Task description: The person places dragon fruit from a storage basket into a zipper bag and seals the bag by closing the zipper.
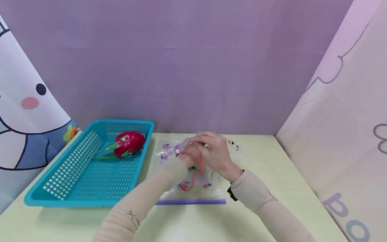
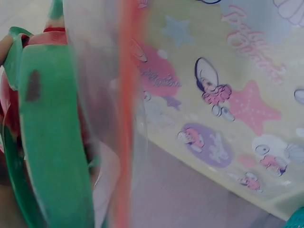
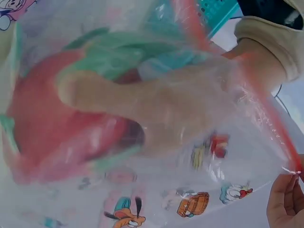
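Observation:
My left hand (image 1: 191,154) is inside a clear printed bag with a red zip edge (image 3: 266,114). In the right wrist view, that hand (image 3: 142,107) grips a red dragon fruit (image 3: 42,114) with green leaves, seen through the plastic. One broad green leaf (image 2: 54,128) fills the left of the left wrist view, beside the blurred red edge. My right hand (image 1: 214,152) pinches the bag's red edge at one end, its fingers (image 3: 285,194) curled in at the lower right of its wrist view. Under both hands, a second clear printed bag with a purple zip (image 1: 190,202) lies flat.
On the left of the pale table (image 1: 260,208) stands a blue-green slotted basket (image 1: 99,201). Another red dragon fruit (image 1: 133,144) with green leaves lies inside it. A purple backdrop rises behind, with printed cloth on both sides.

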A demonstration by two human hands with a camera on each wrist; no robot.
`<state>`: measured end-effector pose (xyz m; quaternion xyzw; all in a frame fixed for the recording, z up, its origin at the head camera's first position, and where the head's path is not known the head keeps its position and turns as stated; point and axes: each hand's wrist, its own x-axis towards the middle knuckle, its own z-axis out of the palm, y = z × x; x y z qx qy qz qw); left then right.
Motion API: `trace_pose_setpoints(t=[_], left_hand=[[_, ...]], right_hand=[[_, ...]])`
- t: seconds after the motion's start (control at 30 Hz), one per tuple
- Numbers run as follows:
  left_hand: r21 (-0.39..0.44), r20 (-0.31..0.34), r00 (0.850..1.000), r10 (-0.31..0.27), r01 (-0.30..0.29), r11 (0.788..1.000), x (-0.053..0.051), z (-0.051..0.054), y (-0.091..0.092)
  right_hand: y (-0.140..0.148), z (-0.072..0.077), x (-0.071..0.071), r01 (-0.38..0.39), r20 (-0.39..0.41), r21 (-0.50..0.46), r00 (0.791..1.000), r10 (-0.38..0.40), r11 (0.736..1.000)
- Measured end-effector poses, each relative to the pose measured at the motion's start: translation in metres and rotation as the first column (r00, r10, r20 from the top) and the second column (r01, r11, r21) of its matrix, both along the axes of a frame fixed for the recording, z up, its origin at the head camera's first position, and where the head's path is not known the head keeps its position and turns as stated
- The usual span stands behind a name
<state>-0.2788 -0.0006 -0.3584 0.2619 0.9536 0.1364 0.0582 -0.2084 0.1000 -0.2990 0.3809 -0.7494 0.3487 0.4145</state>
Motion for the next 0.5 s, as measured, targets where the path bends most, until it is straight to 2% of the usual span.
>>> trace_pose_setpoints(t=[0.1,0.17,0.23,0.37,0.5], left_hand=[[-0.046,-0.029,0.999,0.020,-0.021,0.999,0.004,0.002,0.000],[-0.035,-0.049,0.998,0.038,-0.039,0.999,0.008,0.002,0.000],[-0.002,-0.042,0.997,0.065,-0.065,0.998,0.011,0.002,-0.001],[-0.054,-0.053,0.994,0.098,-0.101,0.993,0.011,-0.004,0.003],[-0.092,-0.004,0.986,0.168,-0.168,0.981,0.007,-0.010,0.007]], right_hand=[[0.000,0.004,0.000,-0.017,0.014,-0.024,1.000,0.018,1.000],[0.000,0.007,0.000,-0.030,0.031,-0.044,0.999,0.031,0.999],[0.001,0.009,0.000,-0.043,0.054,-0.061,0.997,0.047,0.997],[0.004,0.009,-0.001,-0.056,0.097,-0.087,0.993,0.064,0.995],[0.010,0.011,-0.007,-0.025,0.114,-0.084,0.993,0.035,0.996]])
